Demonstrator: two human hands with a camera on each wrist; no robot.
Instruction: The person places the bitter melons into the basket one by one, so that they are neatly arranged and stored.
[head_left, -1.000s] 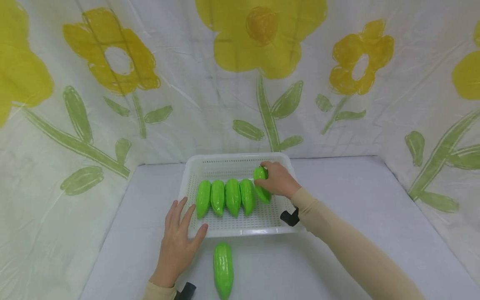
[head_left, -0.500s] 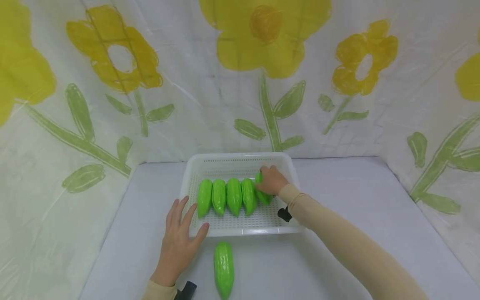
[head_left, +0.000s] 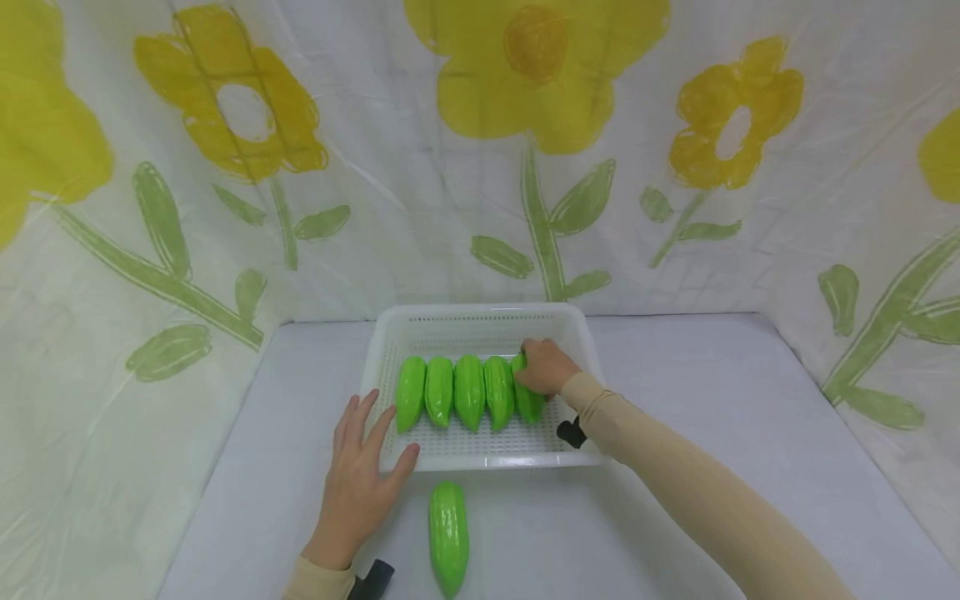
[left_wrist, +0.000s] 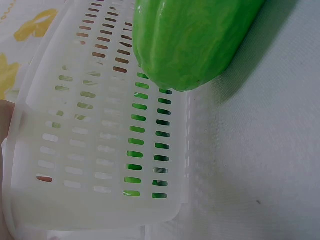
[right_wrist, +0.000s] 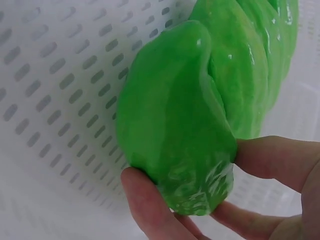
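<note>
In the head view my right hand [head_left: 550, 367] grips the upper end of a glossy green ridged gourd [head_left: 530, 403] inside the white perforated basket [head_left: 480, 311]. The right wrist view shows thumb and fingers pinching the end of this gourd [right_wrist: 170, 110], which lies against the neighbouring gourd [right_wrist: 242, 65]. Several like gourds [head_left: 469, 392] stand in a row to its left, pointed ends toward me. My left hand [head_left: 356, 483] is at the basket's left front corner, fingers spread over the rim. One more gourd [head_left: 448, 533] lies outside, in front of the basket.
A white cloth-covered table [head_left: 675, 375] carries the basket. Behind and at both sides hangs a pale curtain [head_left: 420, 233] with yellow flowers. In the left wrist view the loose gourd [left_wrist: 190, 40] lies close beside the slotted basket wall [left_wrist: 90, 150].
The right hand has brought its gourd down and slightly toward me, so it now lies flush with the row. The left hand stays where it was.
</note>
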